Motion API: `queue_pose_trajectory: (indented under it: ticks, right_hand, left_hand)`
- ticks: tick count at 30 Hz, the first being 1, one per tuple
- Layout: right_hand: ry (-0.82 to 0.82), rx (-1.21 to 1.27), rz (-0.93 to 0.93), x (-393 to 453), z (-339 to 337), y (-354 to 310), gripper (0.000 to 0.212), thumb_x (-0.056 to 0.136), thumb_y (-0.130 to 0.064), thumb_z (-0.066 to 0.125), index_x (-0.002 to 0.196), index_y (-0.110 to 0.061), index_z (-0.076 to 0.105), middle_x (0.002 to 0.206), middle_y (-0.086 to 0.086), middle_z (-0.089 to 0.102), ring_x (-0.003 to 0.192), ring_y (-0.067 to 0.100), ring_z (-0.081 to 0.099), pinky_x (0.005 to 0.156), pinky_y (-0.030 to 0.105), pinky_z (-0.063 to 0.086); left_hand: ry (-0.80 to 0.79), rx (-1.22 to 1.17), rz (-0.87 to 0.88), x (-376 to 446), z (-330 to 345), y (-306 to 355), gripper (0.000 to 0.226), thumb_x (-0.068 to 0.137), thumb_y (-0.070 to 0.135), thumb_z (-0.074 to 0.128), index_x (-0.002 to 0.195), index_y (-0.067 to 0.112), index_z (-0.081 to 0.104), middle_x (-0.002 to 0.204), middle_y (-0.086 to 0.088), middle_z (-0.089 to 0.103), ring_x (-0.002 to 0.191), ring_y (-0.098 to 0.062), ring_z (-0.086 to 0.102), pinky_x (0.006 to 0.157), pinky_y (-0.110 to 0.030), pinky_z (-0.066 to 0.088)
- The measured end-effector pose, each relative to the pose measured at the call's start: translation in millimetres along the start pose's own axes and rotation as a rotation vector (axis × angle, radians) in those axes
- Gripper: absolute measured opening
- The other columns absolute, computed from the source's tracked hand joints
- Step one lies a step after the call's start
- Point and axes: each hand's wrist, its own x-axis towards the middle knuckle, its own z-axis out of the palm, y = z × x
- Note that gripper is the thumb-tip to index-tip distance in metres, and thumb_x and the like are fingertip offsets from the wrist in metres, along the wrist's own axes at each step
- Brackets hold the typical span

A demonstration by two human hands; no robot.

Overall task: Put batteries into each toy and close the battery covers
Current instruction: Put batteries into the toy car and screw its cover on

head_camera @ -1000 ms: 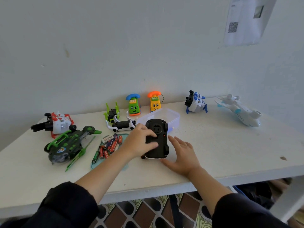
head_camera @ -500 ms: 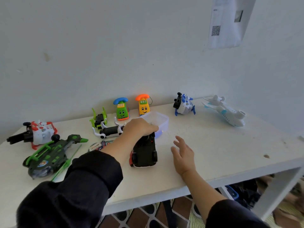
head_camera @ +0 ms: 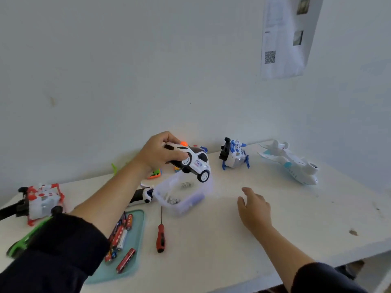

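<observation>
Your left hand (head_camera: 160,154) grips the police car (head_camera: 191,162) aloft; set it down gently beyond your relaxed, empty right hand (head_camera: 255,209).

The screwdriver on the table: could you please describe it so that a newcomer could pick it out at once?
Start at the white table and find the clear plastic box near its middle. Just in front of that box, right of the teal tray of batteries, lies the screwdriver. It alone is a tool: a thin metal shaft with a red and black handle.
</observation>
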Motion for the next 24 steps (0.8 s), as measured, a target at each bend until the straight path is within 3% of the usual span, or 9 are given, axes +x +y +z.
queue_pose_trajectory:
  ticks: [3, 6, 10, 13, 16, 18, 21, 24]
  right_hand:
    - [0.031, -0.128, -0.071, 37, -14, 15, 0.041, 0.097, -0.026, 0.041, 0.137, -0.02, 0.041, 0.131, 0.004, 0.054, 0.126, 0.02, 0.042, 0.105, 0.033, 0.027]
    - [0.041, -0.25, -0.182, 75, -24, 24, 0.043, 0.096, -0.026, 0.043, 0.139, -0.02, 0.04, 0.137, 0.0, 0.049, 0.131, 0.019, 0.036, 0.108, 0.033, 0.025]
    - [0.007, -0.293, -0.356, 125, -29, 16, 0.049, 0.093, -0.02, 0.048, 0.141, -0.018, 0.037, 0.142, 0.003, 0.038, 0.13, 0.021, 0.034, 0.108, 0.028, 0.025]
    - [-0.115, -0.352, -0.451, 164, -20, 3, 0.063, 0.092, -0.017, 0.049, 0.148, -0.022, 0.021, 0.157, 0.006, 0.011, 0.143, 0.024, 0.012, 0.115, 0.032, 0.011]
    - [-0.228, -0.482, -0.544, 196, -9, -5, 0.068, 0.094, -0.021, 0.048, 0.15, -0.027, 0.01, 0.158, 0.001, -0.014, 0.145, 0.024, -0.011, 0.116, 0.043, 0.003]
    - [-0.242, -0.542, -0.599, 212, -5, -5, 0.063, 0.094, -0.032, 0.051, 0.147, -0.026, 0.019, 0.159, -0.001, -0.004, 0.146, 0.024, -0.003, 0.114, 0.047, 0.012]
    - [-0.191, -0.491, -0.591, 228, -8, -9, 0.051, 0.084, -0.04, 0.058, 0.128, -0.018, 0.045, 0.141, 0.001, 0.033, 0.133, 0.025, 0.029, 0.104, 0.04, 0.03]
    - [-0.175, -0.47, -0.533, 235, -16, -12, 0.05, 0.081, -0.046, 0.059, 0.117, -0.013, 0.052, 0.13, 0.001, 0.039, 0.114, 0.025, 0.044, 0.091, 0.036, 0.04]
  left_hand:
    - [0.218, 0.226, 0.103, 32, 21, -14, 0.06, 0.029, 0.052, 0.068, 0.078, 0.02, 0.057, 0.083, 0.006, 0.054, 0.069, -0.003, 0.053, 0.061, -0.017, 0.044]
    - [0.327, 0.334, 0.125, 66, 50, -32, 0.057, 0.029, 0.058, 0.062, 0.073, 0.023, 0.054, 0.087, 0.005, 0.051, 0.074, 0.006, 0.048, 0.058, -0.008, 0.036]
    - [0.371, 0.33, 0.017, 110, 91, -63, 0.048, 0.039, 0.046, 0.08, 0.07, 0.025, 0.049, 0.095, -0.006, 0.049, 0.075, -0.013, 0.052, 0.053, -0.014, 0.034]
    - [0.422, 0.414, -0.066, 136, 121, -87, 0.047, 0.054, 0.03, 0.088, 0.082, 0.016, 0.052, 0.1, -0.004, 0.045, 0.078, -0.011, 0.046, 0.052, -0.01, 0.031]
    - [0.481, 0.443, -0.094, 151, 143, -103, 0.049, 0.057, 0.031, 0.087, 0.089, 0.014, 0.052, 0.1, -0.002, 0.039, 0.089, -0.017, 0.046, 0.058, -0.018, 0.031]
    - [0.54, 0.464, -0.095, 158, 153, -113, 0.053, 0.057, 0.033, 0.087, 0.094, 0.011, 0.055, 0.099, -0.001, 0.038, 0.095, -0.02, 0.045, 0.069, -0.022, 0.037]
    - [0.553, 0.51, -0.175, 166, 160, -119, 0.061, 0.06, 0.037, 0.085, 0.102, 0.009, 0.052, 0.104, -0.001, 0.034, 0.099, -0.022, 0.046, 0.075, -0.029, 0.044]
    - [0.439, 0.639, -0.331, 174, 165, -122, 0.072, 0.061, 0.043, 0.081, 0.115, 0.013, 0.043, 0.121, -0.008, 0.036, 0.108, -0.026, 0.047, 0.082, -0.032, 0.043]
